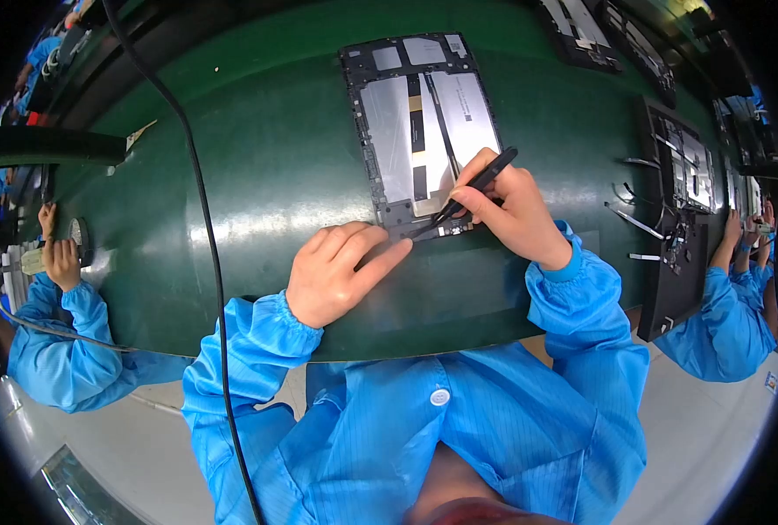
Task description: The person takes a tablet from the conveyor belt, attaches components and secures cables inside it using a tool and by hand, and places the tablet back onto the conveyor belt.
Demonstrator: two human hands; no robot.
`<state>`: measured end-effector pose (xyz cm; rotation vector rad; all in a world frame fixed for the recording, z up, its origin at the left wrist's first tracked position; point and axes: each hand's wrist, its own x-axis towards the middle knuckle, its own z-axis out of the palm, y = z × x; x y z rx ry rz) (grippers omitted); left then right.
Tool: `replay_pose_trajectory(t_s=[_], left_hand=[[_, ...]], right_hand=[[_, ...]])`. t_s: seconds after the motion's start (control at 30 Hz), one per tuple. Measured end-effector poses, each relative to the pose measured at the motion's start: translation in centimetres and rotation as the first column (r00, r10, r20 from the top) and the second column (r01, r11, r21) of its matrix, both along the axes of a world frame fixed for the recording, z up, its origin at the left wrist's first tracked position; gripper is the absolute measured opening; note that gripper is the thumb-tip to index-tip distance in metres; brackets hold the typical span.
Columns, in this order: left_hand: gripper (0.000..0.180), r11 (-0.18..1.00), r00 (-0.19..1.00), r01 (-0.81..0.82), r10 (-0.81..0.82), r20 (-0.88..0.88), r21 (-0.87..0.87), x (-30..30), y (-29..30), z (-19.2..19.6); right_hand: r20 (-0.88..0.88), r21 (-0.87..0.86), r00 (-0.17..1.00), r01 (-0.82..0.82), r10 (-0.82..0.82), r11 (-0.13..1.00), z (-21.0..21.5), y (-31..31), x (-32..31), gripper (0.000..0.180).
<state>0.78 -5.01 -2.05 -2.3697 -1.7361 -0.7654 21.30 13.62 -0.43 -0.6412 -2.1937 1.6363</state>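
Observation:
A tablet's inner frame (384, 131) lies on the green table, black-rimmed with silver plates, a dark strip cable and a thin black cable along its middle. My right hand (513, 214) is closed round a pair of black tweezers (491, 170), their tips angled down at the frame's near end. At the near left corner, my left hand (336, 271) rests with fingers lightly bent and thumb stretched toward the frame's near edge. Its thumb and fingers are apart, and I see nothing held between them. The exact point the tweezer tips touch is too small to tell.
A black cable (198, 175) hangs across the left side. To the right stands a black tray (669, 302) with tablet parts and loose strips. More tablet frames (579, 33) lie at the far right. Co-workers in blue sleeves (87, 311) sit on both sides.

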Motion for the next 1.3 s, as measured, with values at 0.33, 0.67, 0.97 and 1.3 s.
replay_pose_trajectory(t_s=[0.33,0.67,0.97,1.3], left_hand=[[0.046,0.998,0.999,0.032,-0.030,-0.032,0.063,0.4,0.1,-0.6],[0.046,0.998,0.996,0.023,-0.017,-0.084,0.064,0.3,0.3,-0.6],[0.050,0.998,0.994,0.014,-0.008,-0.108,0.061,0.4,0.1,-0.8],[0.053,1.000,0.996,-0.015,0.016,-0.092,0.012,0.9,0.2,-0.7]], right_hand=[[-0.064,-0.147,0.991,0.105,-0.115,0.984,0.0,-0.6,-0.1,0.014],[-0.036,-0.036,0.995,0.094,-0.095,0.995,-0.2,-0.6,-0.4,0.015],[-0.071,-0.118,0.989,0.124,-0.133,0.985,-0.2,-0.8,-0.4,0.015],[-0.090,-0.066,0.987,0.127,-0.133,0.990,-0.6,-0.8,-0.4,0.016]])
